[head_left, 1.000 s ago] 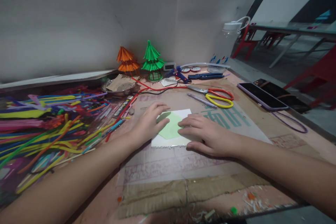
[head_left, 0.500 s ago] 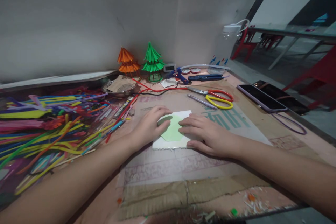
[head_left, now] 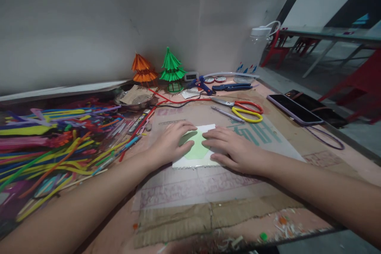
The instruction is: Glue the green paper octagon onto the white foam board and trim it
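A light green paper shape (head_left: 197, 147) with angled corners lies flat on a white foam-like board (head_left: 186, 163). My left hand (head_left: 174, 141) rests at the board's left side, thumb and fingers apart, the fingertips on the green paper's edge. From the right, my right hand (head_left: 233, 147) lies with its fingers spread over the board, their tips at the paper's right edge. Under the board is a translucent sheet (head_left: 190, 196) over printed cardboard (head_left: 169, 222). Beyond the hands lie scissors (head_left: 238, 107) with one red and one yellow handle, and a pen (head_left: 227, 114).
Coloured pipe cleaners (head_left: 59, 147) heap on the left. At the back stand an orange paper tree (head_left: 144, 69), a green tree (head_left: 172, 69), a blue glue gun (head_left: 202, 84), pliers (head_left: 232, 87) and a water bottle (head_left: 253, 55). A phone (head_left: 294, 109) lies right.
The view has shifted very slightly. Both hands stay on the board around the green paper, with hardly any movement of the fingers.
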`<control>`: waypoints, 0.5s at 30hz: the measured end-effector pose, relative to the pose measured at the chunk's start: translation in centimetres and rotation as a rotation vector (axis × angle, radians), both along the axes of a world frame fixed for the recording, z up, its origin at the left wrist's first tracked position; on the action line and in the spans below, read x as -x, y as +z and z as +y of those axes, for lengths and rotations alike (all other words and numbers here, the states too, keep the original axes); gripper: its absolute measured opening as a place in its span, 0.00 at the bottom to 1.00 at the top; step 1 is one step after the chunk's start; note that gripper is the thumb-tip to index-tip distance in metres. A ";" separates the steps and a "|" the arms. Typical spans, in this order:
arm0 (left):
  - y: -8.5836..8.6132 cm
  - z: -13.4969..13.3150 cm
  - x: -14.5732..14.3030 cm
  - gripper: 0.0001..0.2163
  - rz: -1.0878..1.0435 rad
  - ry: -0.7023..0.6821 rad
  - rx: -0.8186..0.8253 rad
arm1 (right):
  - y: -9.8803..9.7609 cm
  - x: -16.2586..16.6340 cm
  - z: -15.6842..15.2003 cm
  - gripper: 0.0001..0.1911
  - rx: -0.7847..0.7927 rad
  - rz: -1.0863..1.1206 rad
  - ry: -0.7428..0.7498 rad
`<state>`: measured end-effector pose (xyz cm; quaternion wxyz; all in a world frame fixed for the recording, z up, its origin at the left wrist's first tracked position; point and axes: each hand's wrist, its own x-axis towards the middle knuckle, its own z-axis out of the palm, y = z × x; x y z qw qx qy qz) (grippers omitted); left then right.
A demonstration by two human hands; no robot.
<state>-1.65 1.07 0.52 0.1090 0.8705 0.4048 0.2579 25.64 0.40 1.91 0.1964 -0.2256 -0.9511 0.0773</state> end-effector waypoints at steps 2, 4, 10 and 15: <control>0.0 0.0 0.0 0.16 0.005 -0.006 -0.003 | 0.2 0.0 -0.2 0.17 -0.017 0.044 0.080; 0.0 -0.1 0.0 0.16 0.009 -0.007 -0.004 | 0.5 0.1 -0.6 0.12 -0.020 0.105 0.180; 0.1 -0.1 -0.1 0.16 0.028 -0.005 -0.014 | 0.9 0.0 -1.4 0.08 -0.011 0.223 0.229; 0.1 -0.2 -0.1 0.15 0.031 -0.014 -0.019 | 1.0 -0.1 -1.4 0.09 0.002 0.235 0.232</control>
